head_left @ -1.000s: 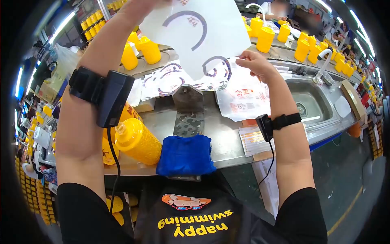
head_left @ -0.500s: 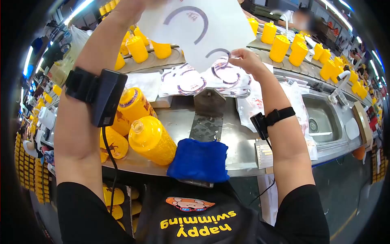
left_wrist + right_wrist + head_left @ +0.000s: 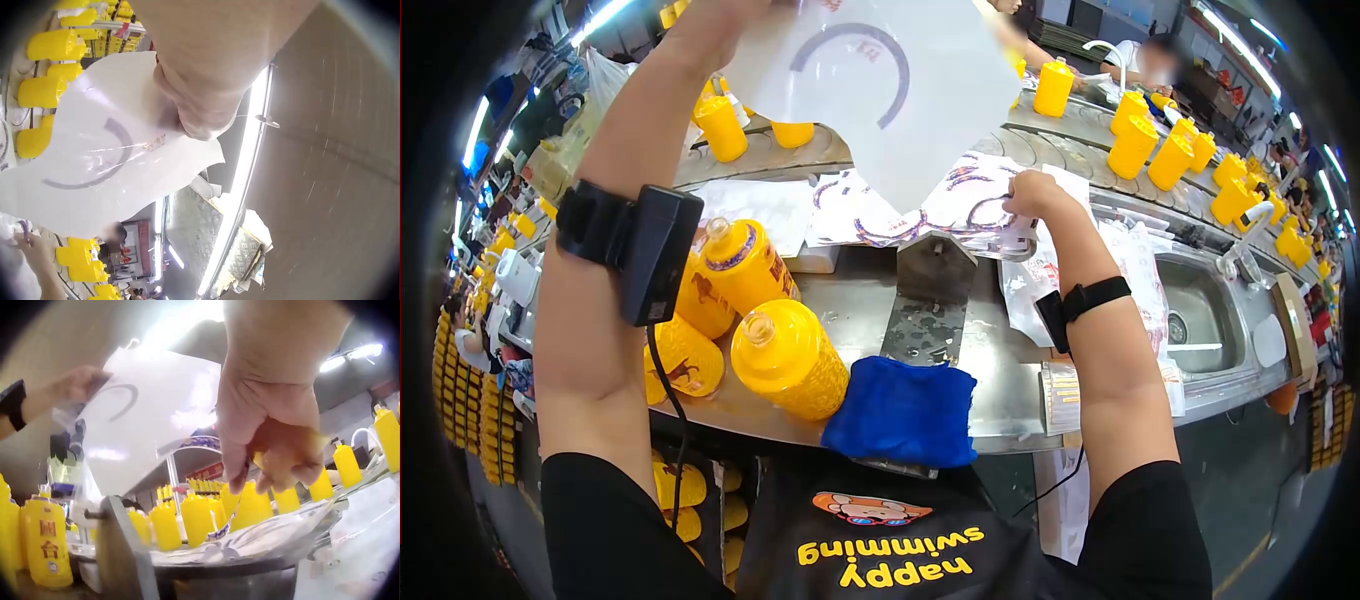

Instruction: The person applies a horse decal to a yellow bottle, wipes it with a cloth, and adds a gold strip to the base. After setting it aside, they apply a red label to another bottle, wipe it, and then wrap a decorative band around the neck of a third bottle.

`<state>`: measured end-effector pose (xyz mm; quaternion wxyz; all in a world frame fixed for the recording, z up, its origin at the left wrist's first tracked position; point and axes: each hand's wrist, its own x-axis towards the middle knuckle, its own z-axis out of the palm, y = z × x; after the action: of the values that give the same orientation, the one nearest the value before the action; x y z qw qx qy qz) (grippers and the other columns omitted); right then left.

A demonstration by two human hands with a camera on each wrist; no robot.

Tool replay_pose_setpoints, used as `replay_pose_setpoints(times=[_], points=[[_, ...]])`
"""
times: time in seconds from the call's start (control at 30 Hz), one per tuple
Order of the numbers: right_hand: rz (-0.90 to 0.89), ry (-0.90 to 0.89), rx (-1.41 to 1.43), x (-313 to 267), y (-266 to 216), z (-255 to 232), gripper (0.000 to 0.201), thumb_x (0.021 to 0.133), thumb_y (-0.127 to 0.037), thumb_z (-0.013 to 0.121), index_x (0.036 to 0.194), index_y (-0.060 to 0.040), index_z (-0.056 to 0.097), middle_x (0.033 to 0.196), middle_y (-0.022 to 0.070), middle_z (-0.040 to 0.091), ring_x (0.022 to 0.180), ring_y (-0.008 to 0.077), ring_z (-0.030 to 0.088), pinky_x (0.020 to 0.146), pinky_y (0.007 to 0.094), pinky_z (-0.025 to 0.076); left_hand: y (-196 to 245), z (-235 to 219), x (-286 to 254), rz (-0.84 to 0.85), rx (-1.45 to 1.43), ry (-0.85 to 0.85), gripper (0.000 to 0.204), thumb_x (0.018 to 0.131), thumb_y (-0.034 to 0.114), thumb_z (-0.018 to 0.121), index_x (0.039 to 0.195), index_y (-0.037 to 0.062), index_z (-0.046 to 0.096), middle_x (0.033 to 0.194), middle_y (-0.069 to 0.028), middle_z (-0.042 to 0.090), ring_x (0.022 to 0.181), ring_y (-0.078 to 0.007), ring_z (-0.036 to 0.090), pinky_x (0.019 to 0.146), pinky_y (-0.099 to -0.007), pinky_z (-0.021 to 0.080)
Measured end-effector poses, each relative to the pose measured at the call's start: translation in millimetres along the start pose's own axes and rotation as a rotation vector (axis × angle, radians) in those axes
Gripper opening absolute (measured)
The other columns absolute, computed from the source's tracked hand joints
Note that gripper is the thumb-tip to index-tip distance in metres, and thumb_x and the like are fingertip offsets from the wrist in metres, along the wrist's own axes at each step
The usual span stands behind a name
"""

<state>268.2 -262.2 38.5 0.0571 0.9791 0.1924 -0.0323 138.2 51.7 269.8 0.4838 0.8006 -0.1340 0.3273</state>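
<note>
My left hand (image 3: 735, 15) grips the upper left of a large white translucent sheet (image 3: 945, 90), which hangs above the bench with a purple arc on it. The left wrist view shows this hand (image 3: 203, 94) with its fingers mostly hidden behind the sheet (image 3: 75, 137). Beside the sheet's lower right, my right hand (image 3: 1045, 197) is over a stack of printed arc labels (image 3: 870, 215). Thumb and finger of the right hand (image 3: 272, 437) pinch a thin curved label (image 3: 220, 534) in the right wrist view.
Yellow bottles (image 3: 790, 360) stand on the left of the steel bench, beside a blue cloth (image 3: 905, 410). A metal bracket (image 3: 937, 262) rises mid-bench. At right is a sink (image 3: 1200, 315); behind, more bottles (image 3: 1133, 148) line a conveyor. A person sits beyond.
The right hand has come away from the sheet, down and to the right, with a curved label. The lower arc no longer shows on the sheet. The view has shifted, the bench moving right.
</note>
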Motion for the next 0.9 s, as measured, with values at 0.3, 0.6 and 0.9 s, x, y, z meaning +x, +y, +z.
replay_pose_setpoints(times=[0.3, 0.6, 0.9], points=[[0.070, -0.077, 0.204, -19.7, 11.3, -15.8, 0.061, 0.076, -0.037, 0.072, 0.125, -0.0032, 0.059, 0.123, 0.0241, 0.060, 0.114, 0.0368, 0.058, 0.095, 0.0396, 0.048, 6.1, -6.5, -15.7, 0.081, 0.031, -0.049, 0.018, 0.087, 0.010, 0.054, 0.084, -0.0010, 0.068, 0.078, -0.0058, 0.069, 0.066, -0.0150, 0.064, 0.060, -0.0302, 0.053], [-0.319, 0.423, 1.195, -80.4, 9.0, -94.4, 0.062, 0.087, -0.035, 0.071, 0.137, -0.0036, 0.051, 0.129, 0.0138, 0.053, 0.107, 0.0209, 0.059, 0.089, 0.0303, 0.048, -18.5, 1.0, -3.2, -0.025, -0.239, -0.248, 0.022, 0.092, 0.019, 0.062, 0.106, 0.0028, 0.066, 0.092, -0.0057, 0.070, 0.076, -0.0102, 0.068, 0.068, -0.0249, 0.056], [-0.510, 0.480, 1.213, -94.4, -19.1, -134.5, 0.037, 0.088, -0.030, 0.072, 0.110, -0.0010, 0.067, 0.094, 0.0020, 0.067, 0.076, 0.0083, 0.064, 0.067, 0.0241, 0.052, 20.8, 38.9, -37.0, 0.031, -0.088, -0.486, 0.034, 0.090, 0.024, 0.066, 0.118, 0.0051, 0.062, 0.098, -0.0039, 0.069, 0.080, -0.0094, 0.068, 0.071, -0.0224, 0.055]])
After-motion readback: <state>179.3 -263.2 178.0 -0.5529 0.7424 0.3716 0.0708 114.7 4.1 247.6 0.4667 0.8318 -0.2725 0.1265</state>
